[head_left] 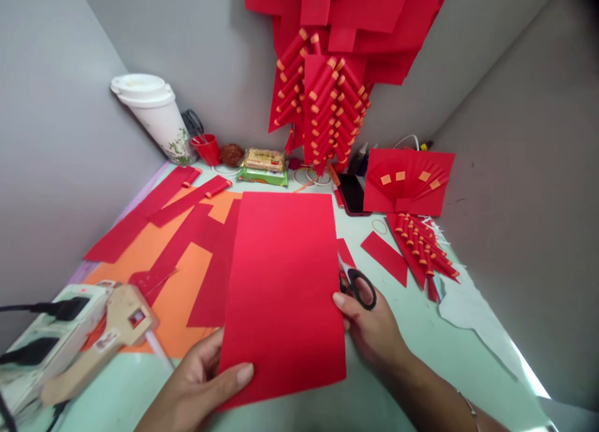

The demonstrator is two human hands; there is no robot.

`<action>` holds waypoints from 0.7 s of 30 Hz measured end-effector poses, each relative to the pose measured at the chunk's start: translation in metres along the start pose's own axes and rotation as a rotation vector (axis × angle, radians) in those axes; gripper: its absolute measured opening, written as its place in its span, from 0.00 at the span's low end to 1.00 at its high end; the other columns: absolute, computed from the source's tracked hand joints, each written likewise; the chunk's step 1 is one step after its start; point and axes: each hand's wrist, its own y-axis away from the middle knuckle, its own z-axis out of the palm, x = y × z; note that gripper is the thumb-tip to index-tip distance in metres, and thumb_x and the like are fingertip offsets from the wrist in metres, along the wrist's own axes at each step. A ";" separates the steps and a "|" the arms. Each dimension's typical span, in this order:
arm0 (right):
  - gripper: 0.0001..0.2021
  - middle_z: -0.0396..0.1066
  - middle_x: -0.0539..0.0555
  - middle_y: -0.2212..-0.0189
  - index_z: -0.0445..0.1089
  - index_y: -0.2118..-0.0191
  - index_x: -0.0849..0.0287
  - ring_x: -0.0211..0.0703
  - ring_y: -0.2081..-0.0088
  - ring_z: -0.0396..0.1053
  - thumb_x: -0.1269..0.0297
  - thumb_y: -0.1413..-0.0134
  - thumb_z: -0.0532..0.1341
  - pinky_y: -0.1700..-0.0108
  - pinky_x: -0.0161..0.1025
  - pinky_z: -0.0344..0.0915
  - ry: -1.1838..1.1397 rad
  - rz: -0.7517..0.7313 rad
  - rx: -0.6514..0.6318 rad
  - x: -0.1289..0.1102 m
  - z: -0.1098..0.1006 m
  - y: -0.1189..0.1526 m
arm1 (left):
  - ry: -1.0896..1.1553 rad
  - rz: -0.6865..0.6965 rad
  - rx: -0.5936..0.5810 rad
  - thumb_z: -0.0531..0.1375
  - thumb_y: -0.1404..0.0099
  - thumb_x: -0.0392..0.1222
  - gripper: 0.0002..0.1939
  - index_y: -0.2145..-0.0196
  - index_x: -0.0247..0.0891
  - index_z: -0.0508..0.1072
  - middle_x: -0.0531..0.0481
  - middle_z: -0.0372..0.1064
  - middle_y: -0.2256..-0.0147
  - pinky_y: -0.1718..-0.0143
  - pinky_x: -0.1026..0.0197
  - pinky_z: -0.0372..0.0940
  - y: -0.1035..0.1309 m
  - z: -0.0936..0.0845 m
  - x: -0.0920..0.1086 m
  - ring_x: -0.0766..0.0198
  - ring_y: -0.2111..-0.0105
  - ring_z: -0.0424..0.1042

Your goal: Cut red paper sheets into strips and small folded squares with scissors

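A large red paper sheet point(285, 282) is held up over the table, its broad face toward me. My left hand point(201, 376) pinches its lower left corner, thumb on the front and fingers behind. At the right edge my right hand point(374, 323) grips the sheet with the thumb in front. That same hand also holds scissors with black handles point(362, 289); their blades are partly hidden by the paper. Red paper strips point(182, 238) and orange paper point(182, 282) lie to the left of the sheet.
A glue gun point(119, 326) and power strip point(79, 313) are at the left front. A white cup point(152, 117), snack packets point(264, 163) and a phone point(352, 191) stand or lie at the back. Red firecracker decorations point(327, 107) hang ahead; a red fan card point(409, 182) leans right.
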 end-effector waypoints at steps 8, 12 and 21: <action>0.24 0.77 0.52 0.59 0.71 0.46 0.52 0.45 0.62 0.74 0.61 0.50 0.71 0.58 0.42 0.71 0.086 -0.085 0.130 0.001 0.000 0.003 | -0.074 -0.023 0.010 0.73 0.49 0.47 0.25 0.53 0.45 0.78 0.45 0.80 0.57 0.58 0.53 0.74 -0.007 0.011 0.003 0.48 0.60 0.80; 0.25 0.74 0.53 0.49 0.71 0.46 0.51 0.52 0.47 0.70 0.60 0.51 0.71 0.41 0.51 0.63 0.120 -0.149 0.220 -0.002 -0.003 0.000 | -0.186 -0.041 -0.010 0.74 0.51 0.47 0.23 0.57 0.43 0.80 0.47 0.82 0.64 0.64 0.60 0.74 -0.012 0.010 0.000 0.55 0.67 0.81; 0.25 0.74 0.52 0.48 0.70 0.45 0.50 0.49 0.45 0.69 0.63 0.49 0.70 0.40 0.50 0.64 -0.096 -0.142 0.216 -0.005 -0.001 -0.012 | -0.228 0.001 -0.087 0.75 0.51 0.44 0.15 0.64 0.44 0.81 0.49 0.81 0.72 0.65 0.65 0.72 -0.018 -0.006 0.000 0.58 0.67 0.81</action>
